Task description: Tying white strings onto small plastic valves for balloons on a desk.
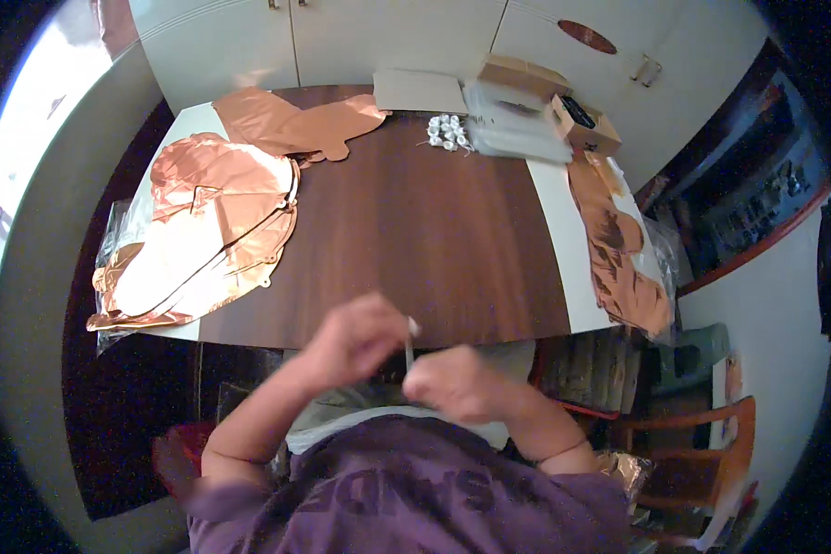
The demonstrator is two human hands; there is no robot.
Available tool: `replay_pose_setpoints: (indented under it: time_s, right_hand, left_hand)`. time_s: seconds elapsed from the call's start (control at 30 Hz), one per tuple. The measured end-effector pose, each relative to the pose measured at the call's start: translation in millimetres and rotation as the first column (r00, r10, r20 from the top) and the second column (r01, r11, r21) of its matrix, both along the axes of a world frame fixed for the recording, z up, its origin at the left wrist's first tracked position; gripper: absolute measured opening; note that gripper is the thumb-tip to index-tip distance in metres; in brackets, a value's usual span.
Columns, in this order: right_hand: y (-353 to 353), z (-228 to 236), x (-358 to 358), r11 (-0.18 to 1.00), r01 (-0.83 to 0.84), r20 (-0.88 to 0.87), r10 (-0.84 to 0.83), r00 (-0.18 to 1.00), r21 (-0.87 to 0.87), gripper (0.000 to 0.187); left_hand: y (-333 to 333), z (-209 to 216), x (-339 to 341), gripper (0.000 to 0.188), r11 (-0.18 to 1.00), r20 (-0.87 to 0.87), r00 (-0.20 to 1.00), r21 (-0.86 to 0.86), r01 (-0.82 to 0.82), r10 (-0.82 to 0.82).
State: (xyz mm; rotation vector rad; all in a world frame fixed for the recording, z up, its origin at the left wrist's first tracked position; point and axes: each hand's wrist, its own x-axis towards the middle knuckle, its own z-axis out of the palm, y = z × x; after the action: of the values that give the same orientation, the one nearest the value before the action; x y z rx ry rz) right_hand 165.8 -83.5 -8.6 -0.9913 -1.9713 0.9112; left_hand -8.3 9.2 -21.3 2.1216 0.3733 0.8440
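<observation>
In front of my chest, at the table's near edge, both hands are raised and a little blurred. A thin white strip (410, 348) runs between them, with a small white end showing at its top; its exact kind is too small to make out. My left hand (362, 337) is closed at the strip's upper part. Lower and to the right, my right hand (457, 383) is curled into a fist around its lower end. Nearest on the table lies a pile of flat, shiny copper foil balloons (221, 212), to the left of my left hand.
More copper foil pieces lie on the table (424, 240) at the back left (295, 125) and along the right edge (614, 245). Several small white rolls (448, 132) sit at the back, beside clear plastic bags (517, 125) and an open cardboard box (586, 129). A wooden chair (739, 434) stands right.
</observation>
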Motion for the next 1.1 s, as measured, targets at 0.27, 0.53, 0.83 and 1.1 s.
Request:
replay_pose_setpoints:
  time_s: [0.27,0.53,0.83,1.1]
  right_hand:
    - [4,6,5,0.985,0.029,-0.039,-0.023,0.999,0.169,0.008]
    - [13,10,9,0.992,0.118,-0.052,-0.116,0.992,0.035,0.012]
    - [17,9,15,0.959,0.258,-0.023,-0.263,0.965,-0.117,0.012]
    - [22,7,22,0.931,0.346,-0.006,-0.349,0.937,-0.119,0.012]
  left_hand:
    - [-7,-9,0,0.014,0.991,0.01,0.996,0.1,0.085,-0.086]
    - [-10,-15,-1,0.017,0.986,-0.02,0.99,0.093,0.137,-0.136]
    - [-19,-2,4,0.012,0.979,0.143,0.974,-0.081,0.186,-0.173]
    - [-20,-1,6,0.013,0.984,0.142,0.979,-0.081,0.158,-0.146]
